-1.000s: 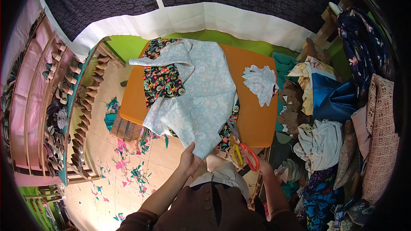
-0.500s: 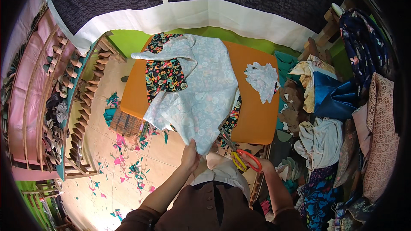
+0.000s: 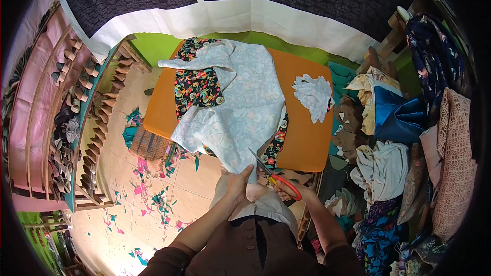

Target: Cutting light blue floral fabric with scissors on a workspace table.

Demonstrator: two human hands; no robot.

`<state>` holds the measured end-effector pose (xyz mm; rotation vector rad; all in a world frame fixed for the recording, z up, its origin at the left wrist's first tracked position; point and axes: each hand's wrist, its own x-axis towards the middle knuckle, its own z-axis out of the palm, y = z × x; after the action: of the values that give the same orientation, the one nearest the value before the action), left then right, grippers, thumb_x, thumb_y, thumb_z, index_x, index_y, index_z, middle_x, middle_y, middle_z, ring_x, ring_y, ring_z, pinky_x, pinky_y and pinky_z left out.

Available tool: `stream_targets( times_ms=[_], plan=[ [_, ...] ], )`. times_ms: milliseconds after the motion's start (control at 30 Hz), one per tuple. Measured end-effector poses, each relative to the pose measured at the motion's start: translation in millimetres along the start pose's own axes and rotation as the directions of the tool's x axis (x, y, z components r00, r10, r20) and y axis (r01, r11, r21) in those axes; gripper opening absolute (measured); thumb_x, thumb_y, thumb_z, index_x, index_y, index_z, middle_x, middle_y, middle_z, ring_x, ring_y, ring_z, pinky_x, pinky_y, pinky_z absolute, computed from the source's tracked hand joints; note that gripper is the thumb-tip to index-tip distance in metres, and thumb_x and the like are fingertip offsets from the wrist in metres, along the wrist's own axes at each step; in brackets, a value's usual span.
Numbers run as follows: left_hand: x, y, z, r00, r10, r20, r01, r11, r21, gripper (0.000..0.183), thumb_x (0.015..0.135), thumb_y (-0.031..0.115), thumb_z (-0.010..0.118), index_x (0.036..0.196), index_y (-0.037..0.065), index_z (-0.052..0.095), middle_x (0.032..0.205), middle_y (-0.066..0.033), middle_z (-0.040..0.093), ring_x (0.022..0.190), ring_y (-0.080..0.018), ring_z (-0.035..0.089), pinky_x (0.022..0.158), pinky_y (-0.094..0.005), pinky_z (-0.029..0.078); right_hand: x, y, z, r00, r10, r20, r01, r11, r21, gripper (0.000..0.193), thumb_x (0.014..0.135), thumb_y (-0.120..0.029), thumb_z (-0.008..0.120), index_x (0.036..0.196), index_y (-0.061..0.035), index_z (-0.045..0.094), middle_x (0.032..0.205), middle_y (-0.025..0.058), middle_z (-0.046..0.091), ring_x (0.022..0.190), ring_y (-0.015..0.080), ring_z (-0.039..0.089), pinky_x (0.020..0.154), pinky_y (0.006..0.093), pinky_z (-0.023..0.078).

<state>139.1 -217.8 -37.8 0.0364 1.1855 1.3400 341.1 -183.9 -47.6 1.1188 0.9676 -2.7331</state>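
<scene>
One cloth [image 3: 245,87], two grips: minding the cut at the near edge

Pale side up, the cloth is lying across the orange table [image 3: 307,145], its near end hanging past the front edge above my lap [image 3: 268,210]. My left hand [image 3: 236,186] is pinching that end, thumb on top. My right hand [image 3: 294,190] is wrapping the handles of the scissors [image 3: 274,176], fingers folded in around them. The blades [image 3: 263,164] are pointing away from me, tips meeting the cloth just beyond my left thumb; whether they are standing parted or together, I cannot tell.

For a clean cut, as I am judging it, I should be drawing the pinched end lightly taut, without stretching the line out of true. My thumb is sitting close to the steel, so I should be easing it aside before squeezing. Soft folds are gathering left of the tips; I should be smoothing them, lest a second layer is catching. Dark flowered cloth [image 3: 198,89] is showing beneath, also near the blades, so I should be checking underneath and making long, even strokes.
</scene>
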Motion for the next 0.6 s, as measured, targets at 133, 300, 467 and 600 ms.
stream_targets(
  times_ms=[133, 300, 467, 600],
  plan=[
    [5.2, -1.6, -10.8, 0.999, 0.007, 0.047, -0.010, 0.997, 0.077, 0.052, 0.074, 0.004, 0.062, 0.118, -0.001, 0.035, 0.112, -0.0103, 0.047, 0.102, -0.0207, 0.047, 0.087, -0.0314, 0.038, 1.7, 0.5, 9.9, 0.993, 0.024, -0.112, -0.030, 0.998, -0.055, 0.052, 0.078, -0.053, 0.049, 0.115, -0.0195, 0.034, 0.071, -0.0039, 0.039, 0.048, 0.0028, 0.034, 0.039, 0.0143, 0.027],
    [13.7, -12.3, -27.8, 0.981, 0.193, -0.003, -0.186, 0.947, 0.261, 0.055, 0.073, 0.004, 0.063, 0.119, -0.002, 0.033, 0.112, -0.0112, 0.047, 0.103, -0.0218, 0.046, 0.088, -0.0307, 0.037, 3.3, 3.6, 12.9, 0.996, 0.025, -0.087, -0.027, 1.000, -0.011, 0.048, 0.077, -0.054, 0.050, 0.094, -0.0101, 0.039, 0.068, -0.0054, 0.039, 0.048, 0.0013, 0.034, 0.039, 0.0146, 0.025],
    [9.6, -5.1, -21.3, 0.975, 0.222, 0.017, -0.217, 0.933, 0.287, 0.060, 0.070, 0.005, 0.066, 0.118, -0.003, 0.030, 0.112, -0.0138, 0.046, 0.102, -0.0224, 0.047, 0.086, -0.0298, 0.038, 0.2, 6.8, 8.7, 0.999, 0.044, 0.024, -0.046, 0.992, 0.116, 0.048, 0.076, -0.054, 0.051, 0.094, -0.0109, 0.039, 0.069, -0.0063, 0.039, 0.048, -0.0001, 0.032, 0.038, 0.0139, 0.025],
    [14.4, -5.6, -28.9, 0.969, 0.238, 0.065, -0.244, 0.884, 0.398, 0.063, 0.068, 0.004, 0.067, 0.117, -0.004, 0.028, 0.111, -0.0163, 0.045, 0.099, -0.0227, 0.048, 0.083, -0.0292, 0.041, 2.1, 10.7, 10.3, 0.998, 0.053, 0.034, -0.057, 0.989, 0.136, 0.046, 0.078, -0.055, 0.048, 0.094, -0.0122, 0.039, 0.069, -0.0065, 0.039, 0.048, -0.0006, 0.032, 0.039, 0.0135, 0.025]
  ],
)
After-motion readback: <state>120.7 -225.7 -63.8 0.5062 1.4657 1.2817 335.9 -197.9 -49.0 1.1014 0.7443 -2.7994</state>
